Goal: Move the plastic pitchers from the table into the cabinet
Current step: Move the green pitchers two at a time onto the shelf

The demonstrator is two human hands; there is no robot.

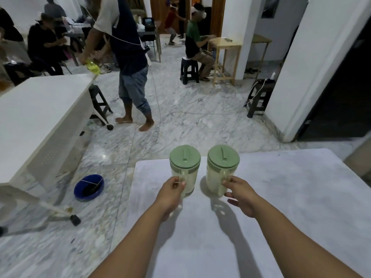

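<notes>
The left grip (172, 192) is closed around the handle of the left pitcher (184, 169); the right grip (240, 192) is closed around the handle of the right pitcher (221, 170). Both pitchers are upright, pale-bodied with green lids, apart from each other at the tabletop's (281, 197) 12 o'clock edge. They seem to rest on it, though motion blur leaves that unsure. A blue basin (89, 187) sits on the marble floor (180, 117) at 9 o'clock.
</notes>
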